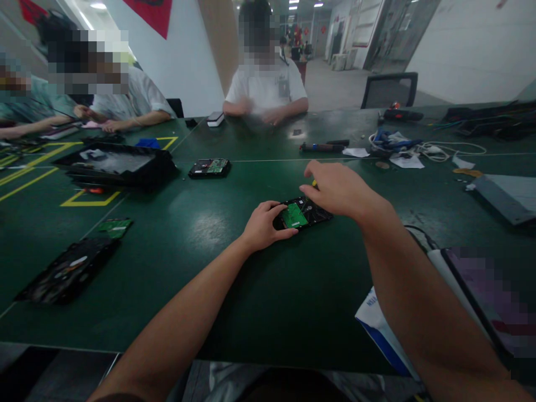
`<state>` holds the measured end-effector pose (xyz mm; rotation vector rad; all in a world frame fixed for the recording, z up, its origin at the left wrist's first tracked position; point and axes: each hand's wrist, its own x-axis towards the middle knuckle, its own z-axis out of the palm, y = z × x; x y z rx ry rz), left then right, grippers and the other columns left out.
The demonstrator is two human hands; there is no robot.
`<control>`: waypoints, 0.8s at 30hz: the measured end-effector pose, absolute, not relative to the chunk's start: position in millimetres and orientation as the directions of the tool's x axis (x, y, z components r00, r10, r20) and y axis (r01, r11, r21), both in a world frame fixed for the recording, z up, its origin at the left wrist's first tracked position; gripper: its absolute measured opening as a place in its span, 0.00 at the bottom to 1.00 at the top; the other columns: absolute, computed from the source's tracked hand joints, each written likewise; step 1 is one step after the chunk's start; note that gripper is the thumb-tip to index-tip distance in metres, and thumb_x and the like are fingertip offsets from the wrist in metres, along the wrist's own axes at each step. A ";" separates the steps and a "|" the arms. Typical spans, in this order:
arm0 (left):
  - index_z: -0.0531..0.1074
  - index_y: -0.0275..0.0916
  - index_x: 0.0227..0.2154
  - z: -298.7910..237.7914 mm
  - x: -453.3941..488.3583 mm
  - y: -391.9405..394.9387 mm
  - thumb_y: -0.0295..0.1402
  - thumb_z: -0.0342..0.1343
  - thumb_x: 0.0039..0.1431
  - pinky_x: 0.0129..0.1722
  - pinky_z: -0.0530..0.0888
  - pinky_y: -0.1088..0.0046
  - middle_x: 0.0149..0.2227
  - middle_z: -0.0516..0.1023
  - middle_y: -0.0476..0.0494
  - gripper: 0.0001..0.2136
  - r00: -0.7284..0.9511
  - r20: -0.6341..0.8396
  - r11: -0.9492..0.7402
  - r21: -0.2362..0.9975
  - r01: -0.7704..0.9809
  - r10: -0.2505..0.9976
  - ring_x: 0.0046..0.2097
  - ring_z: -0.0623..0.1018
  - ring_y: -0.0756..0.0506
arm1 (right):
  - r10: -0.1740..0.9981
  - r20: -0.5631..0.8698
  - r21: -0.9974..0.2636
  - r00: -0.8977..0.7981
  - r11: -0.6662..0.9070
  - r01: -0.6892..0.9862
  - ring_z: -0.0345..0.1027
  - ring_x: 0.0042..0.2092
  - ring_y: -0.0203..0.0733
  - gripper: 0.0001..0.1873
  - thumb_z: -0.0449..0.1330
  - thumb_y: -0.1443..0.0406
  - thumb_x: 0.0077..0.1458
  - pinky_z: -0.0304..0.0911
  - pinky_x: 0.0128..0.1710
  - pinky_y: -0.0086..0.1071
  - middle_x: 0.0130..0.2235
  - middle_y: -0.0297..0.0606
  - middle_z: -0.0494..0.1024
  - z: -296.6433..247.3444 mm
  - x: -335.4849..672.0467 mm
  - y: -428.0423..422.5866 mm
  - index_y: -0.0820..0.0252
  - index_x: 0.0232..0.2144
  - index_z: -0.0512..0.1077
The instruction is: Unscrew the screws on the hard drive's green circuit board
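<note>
A hard drive (310,207) with a green circuit board (294,215) facing up lies flat on the green table. My left hand (268,224) clasps its left end, thumb along the near edge and fingers over the far side. Above the drive's far edge is my right hand (335,187), its fingers bent and pinched together. A small yellow tool (315,183) peeks out between the right thumb and fingers; most of it is hidden by the hand, so its kind does not show.
Another hard drive (209,167) and a black tray (121,164) stand farther back. At left lies a blurred black drive (71,271) beside a green board (115,227). A tablet-like screen (489,290), cables (393,139) and a grey box (502,195) are at right. People sit opposite.
</note>
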<state>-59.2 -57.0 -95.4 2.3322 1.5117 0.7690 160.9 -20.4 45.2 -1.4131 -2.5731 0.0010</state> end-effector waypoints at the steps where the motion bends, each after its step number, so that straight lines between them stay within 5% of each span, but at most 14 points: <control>1: 0.73 0.41 0.62 -95.6 -59.3 -56.9 0.57 0.66 0.56 0.64 0.71 0.49 0.61 0.73 0.33 0.36 0.320 0.293 -0.428 0.480 0.766 0.901 0.63 0.72 0.32 | 0.821 0.176 -0.108 -0.543 0.565 0.818 0.76 0.49 0.60 0.19 0.58 0.61 0.63 0.68 0.48 0.48 0.50 0.55 0.81 45.0 161.3 -20.2 0.64 0.54 0.72; 15: 0.73 0.42 0.62 -99.8 -60.0 -54.0 0.57 0.67 0.55 0.64 0.71 0.49 0.62 0.73 0.34 0.36 0.316 0.294 -0.425 0.474 0.771 0.902 0.63 0.72 0.32 | 0.764 0.142 -0.142 -0.629 0.645 0.751 0.76 0.48 0.53 0.20 0.58 0.68 0.58 0.67 0.48 0.42 0.49 0.49 0.82 48.4 165.5 -20.0 0.63 0.53 0.74; 21: 0.73 0.42 0.62 -99.4 -60.4 -54.6 0.57 0.67 0.55 0.64 0.71 0.49 0.61 0.73 0.34 0.36 0.321 0.304 -0.435 0.480 0.761 0.897 0.62 0.73 0.32 | 0.842 0.161 -0.106 -0.514 0.533 0.840 0.76 0.48 0.60 0.21 0.58 0.59 0.64 0.68 0.47 0.49 0.49 0.55 0.82 47.6 162.7 -21.1 0.64 0.54 0.73; 24: 0.73 0.42 0.62 -98.9 -60.2 -55.0 0.57 0.67 0.56 0.64 0.71 0.49 0.61 0.73 0.34 0.36 0.319 0.298 -0.430 0.483 0.763 0.900 0.63 0.72 0.32 | 0.809 0.164 -0.128 -0.565 0.585 0.801 0.75 0.51 0.59 0.20 0.58 0.62 0.62 0.69 0.50 0.48 0.52 0.54 0.81 46.7 163.4 -20.7 0.64 0.54 0.73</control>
